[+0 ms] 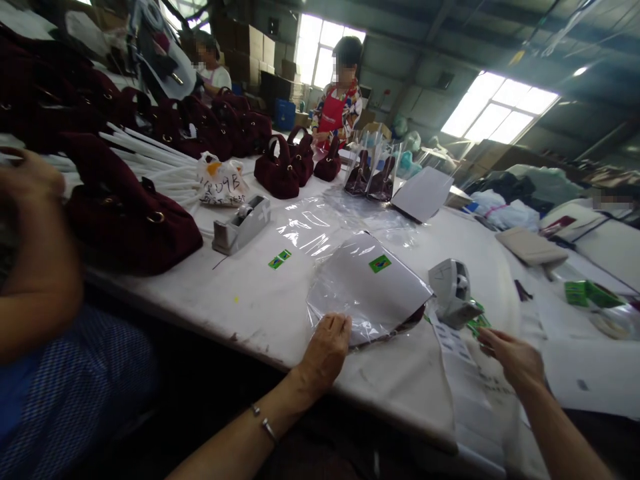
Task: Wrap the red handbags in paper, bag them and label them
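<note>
A clear plastic bag lies on its side on the white table, with a white card and a dark red thing inside it. Bent fingers of my left hand grip the bag's near edge. A green label shows on the card. Farther right, my right hand has its thumb and fingertips drawn together, close below some green labels. Whether anything is pinched there is too small to tell. A grey tape dispenser stands between the bag and those labels.
More green labels lie left of the bag. Another tape dispenser stands near a large dark red handbag. A co-worker's arm is at far left; a person in a red apron stands across the table.
</note>
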The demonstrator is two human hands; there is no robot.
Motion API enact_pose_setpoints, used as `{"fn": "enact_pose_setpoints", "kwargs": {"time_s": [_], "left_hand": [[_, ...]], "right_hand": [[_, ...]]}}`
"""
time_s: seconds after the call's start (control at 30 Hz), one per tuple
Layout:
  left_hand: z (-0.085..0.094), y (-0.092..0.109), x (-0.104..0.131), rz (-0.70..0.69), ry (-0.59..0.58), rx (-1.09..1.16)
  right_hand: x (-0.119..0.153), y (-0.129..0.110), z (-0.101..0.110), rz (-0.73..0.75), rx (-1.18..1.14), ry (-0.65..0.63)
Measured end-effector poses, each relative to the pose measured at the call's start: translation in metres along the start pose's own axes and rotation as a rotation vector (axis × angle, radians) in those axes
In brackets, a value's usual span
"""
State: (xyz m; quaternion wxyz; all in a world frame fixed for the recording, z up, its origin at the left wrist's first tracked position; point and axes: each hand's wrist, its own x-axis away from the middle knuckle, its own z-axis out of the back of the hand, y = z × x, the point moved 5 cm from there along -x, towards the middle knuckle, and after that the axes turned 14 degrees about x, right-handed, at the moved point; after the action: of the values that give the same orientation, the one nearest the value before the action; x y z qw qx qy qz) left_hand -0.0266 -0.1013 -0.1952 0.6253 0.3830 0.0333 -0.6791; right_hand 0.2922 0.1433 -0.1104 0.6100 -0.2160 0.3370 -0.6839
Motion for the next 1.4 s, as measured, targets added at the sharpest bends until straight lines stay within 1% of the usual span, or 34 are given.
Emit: {"fn": "enact_pose_setpoints", "kwargs": {"time_s": [0.03, 0.07, 0.1, 0.13, 0.17, 0.23, 0.27, 0.3, 0.37, 0.4, 0.47, 0.53, 0.63, 0.77, 0.9, 1.0, 1.13, 1.3, 1.4], "left_hand": [[-0.001, 0.001, 0.000, -0.006, -0.003, -0.008], [-0.001, 0.001, 0.000, -0.009, -0.004, -0.014], [-0.001, 0.001, 0.001, -0.012, -0.003, -0.019], [-0.001, 0.002, 0.001, -0.015, -0.002, -0.022], [-0.001, 0.002, 0.001, -0.017, -0.001, -0.022], [-0.001, 0.002, 0.001, -0.016, 0.000, -0.009], [0.000, 0.002, 0.001, -0.011, 0.002, 0.003], [0.000, 0.002, 0.001, -0.005, 0.008, 0.015], [0.000, 0.002, 0.000, 0.001, 0.020, 0.028], [0.001, 0.002, 0.000, -0.002, 0.023, 0.028], [0.001, 0.003, -0.001, -0.009, 0.025, 0.021], [0.002, 0.003, -0.001, -0.008, 0.029, 0.017], [0.002, 0.002, -0.001, 0.002, 0.038, 0.021], [-0.002, 0.000, 0.000, 0.014, 0.025, 0.055], [0.000, 0.000, -0.001, 0.017, 0.044, 0.081], [0.002, 0.001, -0.002, 0.018, 0.030, 0.077], [0.004, 0.001, -0.002, 0.008, 0.038, 0.069], [0.004, -0.001, -0.002, 0.009, 0.023, 0.076], [0.004, -0.003, -0.002, 0.012, 0.023, 0.068]], "right_hand": [[0.014, -0.012, -0.004, -0.020, -0.059, -0.035], [0.031, -0.031, -0.011, 0.004, -0.111, -0.081], [0.049, -0.056, -0.021, 0.081, -0.131, -0.147], [0.070, -0.085, -0.034, 0.188, -0.119, -0.242], [0.092, -0.114, -0.050, 0.289, -0.093, -0.348], [0.135, -0.163, -0.087, 0.421, -0.064, -0.621], [0.154, -0.182, -0.108, 0.469, -0.052, -0.769], [0.169, -0.195, -0.127, 0.495, -0.014, -0.882], [0.184, -0.208, -0.159, 0.550, 0.129, -0.968], [0.186, -0.209, -0.172, 0.577, 0.223, -0.971], [0.183, -0.207, -0.192, 0.648, 0.445, -0.931], [0.178, -0.204, -0.205, 0.728, 0.672, -0.872], [0.174, -0.203, -0.214, 0.803, 0.875, -0.782], [0.176, -0.203, -0.220, 0.796, 0.983, -0.716], [0.179, -0.205, -0.220, 0.808, 1.095, -0.665], [0.180, -0.206, -0.212, 0.798, 1.167, -0.622], [0.180, -0.203, -0.196, 0.764, 1.199, -0.566], [0.183, -0.193, -0.180, 0.730, 1.167, -0.504], [0.180, -0.193, -0.170, 0.733, 1.120, -0.481]]}}
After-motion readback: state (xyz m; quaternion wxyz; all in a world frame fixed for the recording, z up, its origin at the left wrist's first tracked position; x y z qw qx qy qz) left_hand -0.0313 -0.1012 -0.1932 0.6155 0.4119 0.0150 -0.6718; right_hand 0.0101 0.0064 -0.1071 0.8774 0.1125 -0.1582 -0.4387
